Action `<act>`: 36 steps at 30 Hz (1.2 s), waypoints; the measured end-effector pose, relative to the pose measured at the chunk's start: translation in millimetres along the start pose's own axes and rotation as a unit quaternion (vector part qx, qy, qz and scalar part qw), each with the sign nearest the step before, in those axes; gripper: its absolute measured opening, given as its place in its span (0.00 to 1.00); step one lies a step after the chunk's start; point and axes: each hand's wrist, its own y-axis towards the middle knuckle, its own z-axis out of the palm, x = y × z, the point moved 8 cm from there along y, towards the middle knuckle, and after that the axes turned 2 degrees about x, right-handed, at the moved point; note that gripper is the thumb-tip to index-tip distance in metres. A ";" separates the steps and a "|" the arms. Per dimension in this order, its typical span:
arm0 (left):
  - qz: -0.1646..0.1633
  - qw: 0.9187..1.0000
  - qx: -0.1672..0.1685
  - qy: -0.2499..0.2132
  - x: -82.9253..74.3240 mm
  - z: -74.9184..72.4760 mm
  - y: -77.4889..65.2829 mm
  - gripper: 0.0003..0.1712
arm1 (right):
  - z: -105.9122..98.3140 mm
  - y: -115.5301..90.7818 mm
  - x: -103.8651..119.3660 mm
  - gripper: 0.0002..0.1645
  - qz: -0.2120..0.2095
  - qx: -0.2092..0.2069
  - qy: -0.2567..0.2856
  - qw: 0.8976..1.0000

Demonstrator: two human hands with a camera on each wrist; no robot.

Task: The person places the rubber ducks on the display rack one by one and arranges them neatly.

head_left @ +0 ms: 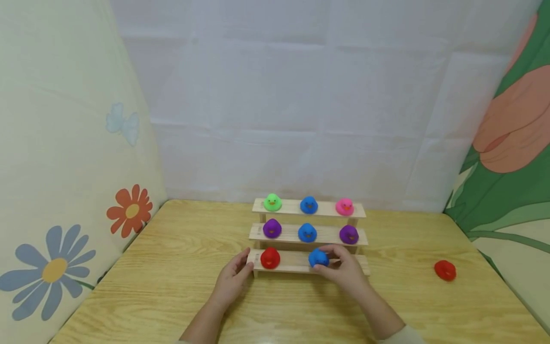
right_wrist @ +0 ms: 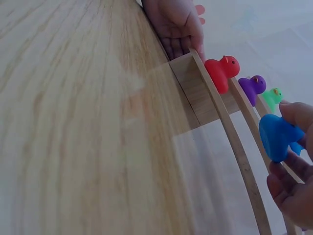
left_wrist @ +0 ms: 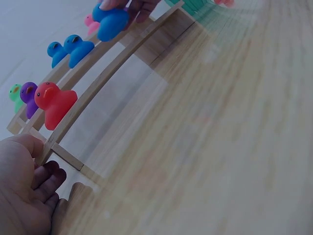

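Observation:
A blue rubber duck (head_left: 318, 258) is pinched between the thumb and fingers of my right hand (head_left: 349, 276), over the lowest step of a three-step wooden rack (head_left: 292, 264). In the right wrist view the held duck (right_wrist: 275, 138) is tilted, its flat base showing, apart from the step. My left hand (head_left: 229, 283) holds the left end of that step, thumb against the wood and fingers curled beside it in the left wrist view. Just right of it a red duck (head_left: 269, 258) sits upright on the lowest step.
On the middle step stand a purple duck (head_left: 272, 229), a blue duck (head_left: 307, 233) and another purple duck (head_left: 349, 234). The top step bears a green duck (head_left: 272, 202), a blue duck (head_left: 309, 205) and a pink duck (head_left: 345, 207). Another red duck (head_left: 445, 270) lies on the table's right.

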 end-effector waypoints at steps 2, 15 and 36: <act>0.001 1.000 0.000 0.000 0.3 0.2 0.4 0.29 | 3.1 0.6 -0.3 0.22 -0.003 0.001 0.000 1.000; 0.000 1.000 -0.002 -0.004 1.0 0.4 0.4 0.29 | 19.1 5.2 -2.8 0.21 -0.006 0.005 -0.025 1.000; -0.002 1.000 0.001 0.000 -1.2 -0.3 -0.8 0.29 | 30.8 8.3 -1.6 0.21 -0.024 0.015 -0.048 0.998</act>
